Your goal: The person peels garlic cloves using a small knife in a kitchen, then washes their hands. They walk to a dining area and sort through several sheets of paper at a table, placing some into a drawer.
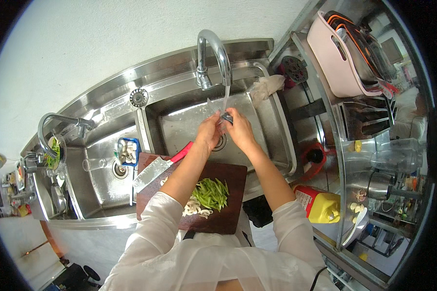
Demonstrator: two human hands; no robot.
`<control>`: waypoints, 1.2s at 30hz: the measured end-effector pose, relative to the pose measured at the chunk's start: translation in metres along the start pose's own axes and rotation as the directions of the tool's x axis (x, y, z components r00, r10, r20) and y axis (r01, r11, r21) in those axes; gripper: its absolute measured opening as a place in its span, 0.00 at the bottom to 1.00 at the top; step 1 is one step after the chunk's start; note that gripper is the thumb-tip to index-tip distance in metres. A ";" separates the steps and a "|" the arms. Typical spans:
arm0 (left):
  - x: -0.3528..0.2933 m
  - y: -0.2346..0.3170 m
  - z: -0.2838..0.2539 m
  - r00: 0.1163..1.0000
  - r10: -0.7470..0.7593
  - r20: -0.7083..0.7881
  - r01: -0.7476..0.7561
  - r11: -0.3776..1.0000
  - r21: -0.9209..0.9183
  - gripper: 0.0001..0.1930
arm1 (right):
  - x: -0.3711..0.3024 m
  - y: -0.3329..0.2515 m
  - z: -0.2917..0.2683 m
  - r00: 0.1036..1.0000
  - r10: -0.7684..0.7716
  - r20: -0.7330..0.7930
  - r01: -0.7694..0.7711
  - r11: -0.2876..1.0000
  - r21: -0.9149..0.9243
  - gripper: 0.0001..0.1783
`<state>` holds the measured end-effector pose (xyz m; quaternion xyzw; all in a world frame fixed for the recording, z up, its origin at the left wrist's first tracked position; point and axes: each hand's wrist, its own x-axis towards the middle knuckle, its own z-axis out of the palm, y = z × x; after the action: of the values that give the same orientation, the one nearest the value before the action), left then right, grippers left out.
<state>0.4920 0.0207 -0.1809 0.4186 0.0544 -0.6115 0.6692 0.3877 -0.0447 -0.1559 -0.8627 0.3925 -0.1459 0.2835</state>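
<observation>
Under the running water of the chrome faucet (217, 53), both my hands meet above the large sink basin (179, 114). My right hand (241, 130) is closed round the dark handle of a small knife (227, 117), whose thin blade points up and to the left. Fingers of my left hand (209, 131) press round the blade, partly hidden. Below my forearms a brown cutting board (228, 177) lies across the sink's near edge. It bears sliced green vegetable (211, 194) and sliced white mushrooms (193, 207). A cleaver with a red handle (153, 173) rests on its left part.
In the left basin stands a blue tray (127, 151) of whole mushrooms, near a clear glass (93, 164). A second faucet (63, 119) rises at far left. A crumpled cloth (267, 89) hangs at the right rim. A yellow jug (320, 206) and a pink basket (337, 58) stand right.
</observation>
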 end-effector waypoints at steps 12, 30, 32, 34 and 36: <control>-0.009 0.014 -0.011 0.952 0.123 -0.281 -0.169 0.974 -0.148 0.10 | 0.018 0.000 -0.023 0.850 0.047 0.524 -0.517 -0.113 0.849 0.20; -0.019 0.003 0.002 0.994 0.086 0.069 -0.059 0.943 -0.329 0.10 | 0.018 -0.028 -0.061 0.959 0.104 0.262 -0.266 0.639 0.721 0.11; -0.015 -0.007 0.013 0.992 0.086 0.089 -0.046 0.924 -0.380 0.11 | 0.008 -0.015 -0.054 0.970 0.136 0.200 -0.241 0.610 0.755 0.10; -0.011 -0.015 0.021 0.991 0.116 0.073 -0.076 0.911 -0.406 0.13 | 0.000 -0.003 -0.046 0.987 0.121 0.103 -0.159 0.773 0.615 0.11; -0.008 -0.017 0.022 0.979 0.177 0.104 -0.127 0.919 -0.374 0.16 | -0.004 0.005 -0.036 0.995 0.098 0.020 -0.097 0.892 0.441 0.14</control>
<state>0.4656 0.0146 -0.1701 0.2470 0.0889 -0.5638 0.7831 0.3650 -0.0577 -0.1306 -0.7551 0.3923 -0.2176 0.4781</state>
